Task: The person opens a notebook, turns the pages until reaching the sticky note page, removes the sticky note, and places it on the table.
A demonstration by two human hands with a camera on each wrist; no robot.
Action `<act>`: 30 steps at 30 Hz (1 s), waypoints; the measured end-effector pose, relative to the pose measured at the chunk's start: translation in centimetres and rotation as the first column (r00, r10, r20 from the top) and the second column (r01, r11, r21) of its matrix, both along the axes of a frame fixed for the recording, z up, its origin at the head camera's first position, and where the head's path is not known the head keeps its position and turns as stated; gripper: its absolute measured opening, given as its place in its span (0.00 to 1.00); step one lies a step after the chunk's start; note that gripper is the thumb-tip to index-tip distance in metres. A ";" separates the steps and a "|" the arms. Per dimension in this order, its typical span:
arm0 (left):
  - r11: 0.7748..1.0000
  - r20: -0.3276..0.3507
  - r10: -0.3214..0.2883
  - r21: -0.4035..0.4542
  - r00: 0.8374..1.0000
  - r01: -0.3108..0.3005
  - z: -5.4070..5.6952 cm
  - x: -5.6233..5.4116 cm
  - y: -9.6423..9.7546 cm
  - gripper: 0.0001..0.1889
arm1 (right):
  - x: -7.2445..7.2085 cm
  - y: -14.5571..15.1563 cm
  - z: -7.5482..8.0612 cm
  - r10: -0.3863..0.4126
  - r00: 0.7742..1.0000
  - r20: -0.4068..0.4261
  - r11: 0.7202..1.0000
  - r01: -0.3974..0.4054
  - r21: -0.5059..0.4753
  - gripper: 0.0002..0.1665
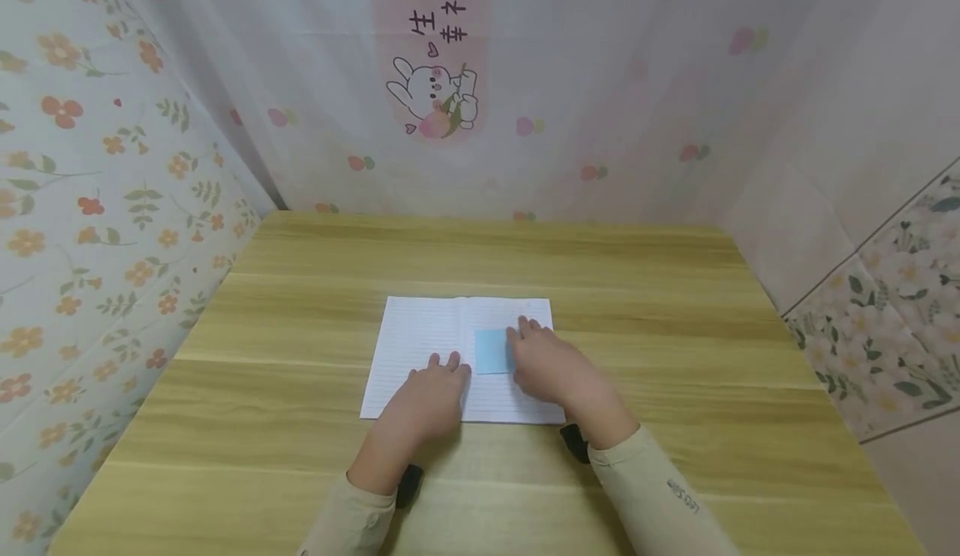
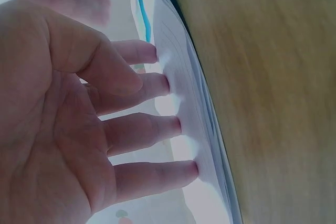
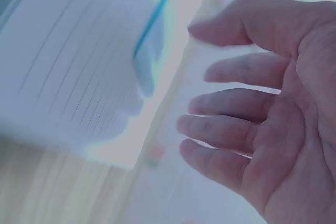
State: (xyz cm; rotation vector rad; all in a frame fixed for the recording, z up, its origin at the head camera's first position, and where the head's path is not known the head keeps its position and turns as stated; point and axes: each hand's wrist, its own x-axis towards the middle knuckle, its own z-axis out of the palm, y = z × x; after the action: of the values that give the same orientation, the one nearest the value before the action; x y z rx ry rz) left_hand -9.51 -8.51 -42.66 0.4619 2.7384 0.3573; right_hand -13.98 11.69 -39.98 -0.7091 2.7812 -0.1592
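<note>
A lined notebook point(image 1: 416, 331) lies spread flat on the table, and a light blue sticky note point(image 1: 491, 353) sits on its right page near the fold. My left hand point(image 1: 426, 398) rests on the lower part of the notebook near the fold. In the left wrist view, fingertips of the left hand point(image 2: 115, 114) touch the page. Over the right page, my right hand point(image 1: 551, 366) overlaps the note's right edge. The right wrist view shows the right hand point(image 3: 252, 98) with relaxed fingers beside the note point(image 3: 152, 30), holding nothing.
The notebook lies on a wood-grain table point(image 1: 300, 314). Behind it hangs a pale curtain point(image 1: 600, 81) with a rabbit print, and a flowered cloth point(image 1: 112, 164) covers the left side. Patterned tiles point(image 1: 892, 314) are on the right.
</note>
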 end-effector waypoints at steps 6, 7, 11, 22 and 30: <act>1.000 -0.008 -0.006 -0.010 1.000 0.006 -0.2 -0.2 0.1 0.26 | 0.1 -3.6 -0.3 0.123 0.992 -0.040 0.981 -0.116 0.155 0.29; 1.000 -0.008 -0.005 -0.010 1.000 0.005 -0.2 -0.2 0.1 0.26 | 0.1 -3.8 -0.3 0.135 0.990 -0.047 0.976 -0.125 0.181 0.29; 1.000 -0.018 -0.004 -0.010 1.000 0.004 -0.1 -0.2 0.1 0.26 | 0.1 -4.6 -0.7 0.168 0.983 -0.078 0.955 -0.143 0.261 0.28; 1.000 -0.036 0.000 -0.008 0.999 0.000 0.1 0.1 0.1 0.25 | -0.5 -5.4 -1.8 0.240 0.958 -0.158 0.926 -0.177 0.334 0.24; 1.000 -0.035 -0.001 -0.009 0.999 0.000 0.0 0.1 0.3 0.26 | -1.1 -4.9 -1.6 0.283 0.937 -0.205 0.929 -0.215 0.300 0.10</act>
State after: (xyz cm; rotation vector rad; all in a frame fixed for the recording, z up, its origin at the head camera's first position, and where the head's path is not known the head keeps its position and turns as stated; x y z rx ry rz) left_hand -9.42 -8.24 -42.69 0.4707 2.7728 0.3399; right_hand -15.04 6.76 -41.58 -1.0620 2.8190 0.3831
